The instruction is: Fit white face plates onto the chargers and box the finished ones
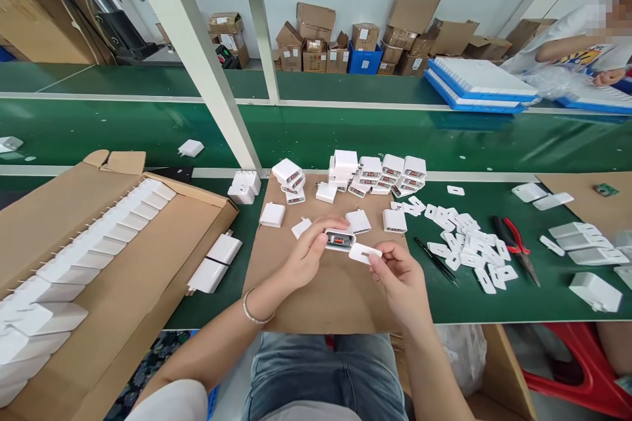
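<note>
My left hand is closed around a white charger housing, its open end facing me with electronics and an orange part showing inside. Between the thumb and fingers of my right hand is a flat white cover plate with a slot, held just right of the open end; whether the two touch I cannot tell. Beneath both hands lies a brown cardboard sheet. Several more white housings are stacked at its far edge. Right of it spreads a pile of loose cover plates.
Tweezers and red-handled pliers lie to the right. At left, a cardboard box holds a row of white chargers. A slanted white post rises behind the table. Another person is at the far right, near blue-edged trays.
</note>
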Demonstrator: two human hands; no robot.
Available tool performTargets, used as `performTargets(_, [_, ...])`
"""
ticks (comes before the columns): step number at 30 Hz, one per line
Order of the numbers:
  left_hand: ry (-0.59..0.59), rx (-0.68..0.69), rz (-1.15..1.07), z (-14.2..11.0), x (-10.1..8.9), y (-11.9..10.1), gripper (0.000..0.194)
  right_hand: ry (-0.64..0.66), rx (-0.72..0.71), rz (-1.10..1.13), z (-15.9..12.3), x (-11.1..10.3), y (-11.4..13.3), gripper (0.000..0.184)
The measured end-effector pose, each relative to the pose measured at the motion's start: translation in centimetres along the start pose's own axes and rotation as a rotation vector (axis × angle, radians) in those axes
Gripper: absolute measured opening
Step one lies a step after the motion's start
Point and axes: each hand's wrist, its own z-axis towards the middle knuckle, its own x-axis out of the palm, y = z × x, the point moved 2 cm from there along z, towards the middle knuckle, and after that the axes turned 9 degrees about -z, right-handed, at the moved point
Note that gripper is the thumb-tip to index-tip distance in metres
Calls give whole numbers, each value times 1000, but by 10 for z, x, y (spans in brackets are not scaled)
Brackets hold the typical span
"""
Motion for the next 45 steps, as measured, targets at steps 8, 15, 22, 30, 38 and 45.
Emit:
performTargets(8, [-39, -12, 11, -1, -2, 5, 52, -15, -30, -6, 5, 7, 10, 25])
performTargets(15, [-41, 41, -3, 0, -2, 4, 49, -19, -18, 4, 8, 4, 3, 25])
performTargets(22, [-6, 103, 29, 0, -3, 4, 48, 5, 41, 43, 13, 8, -3, 26])
performTargets(30, [-30, 30, 26, -1, -3, 8, 51, -2, 57, 79, 14, 12, -5, 27])
performTargets(38, [15, 61, 127, -1, -2, 9, 40, 34, 82, 109, 17, 23, -2, 27])
performTargets(45, [50, 69, 223, -2, 0, 7, 36, -11, -14, 3, 14, 34, 2, 28])
